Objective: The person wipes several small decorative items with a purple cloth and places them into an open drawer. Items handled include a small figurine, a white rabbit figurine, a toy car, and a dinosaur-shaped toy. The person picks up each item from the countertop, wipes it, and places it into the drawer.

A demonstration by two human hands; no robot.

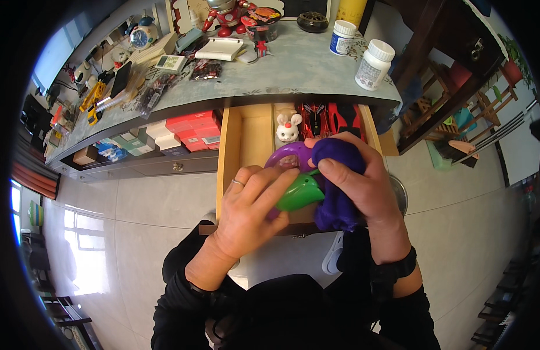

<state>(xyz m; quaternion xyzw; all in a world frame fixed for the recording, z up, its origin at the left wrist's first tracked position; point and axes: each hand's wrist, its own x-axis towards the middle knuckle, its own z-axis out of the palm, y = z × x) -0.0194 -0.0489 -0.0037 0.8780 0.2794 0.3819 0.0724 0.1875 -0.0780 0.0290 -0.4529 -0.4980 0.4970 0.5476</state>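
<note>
Over the front of a pulled-out wooden drawer (225, 162), my left hand (255, 210) is closed around a purple and green plastic toy (301, 192). My right hand (366, 179) grips a dark purple cloth (337, 157) against the toy's right side, and the cloth hangs down past the fingers. Behind the hands, a white mouse figurine (287, 129) sits in the drawer. To its right lie a dark red toy car (315, 119) and a bright red toy car (345, 118). The toy's lower part is partly hidden by my left fingers.
Two white bottles, one nearer (374, 65) and one farther (342, 38), stand on the desktop (291, 70). A red robot figure (226, 17), an instant noodle cup (261, 24) and an alarm clock (141, 38) are farther back. Red boxes (193, 124) fill a shelf left of the drawer.
</note>
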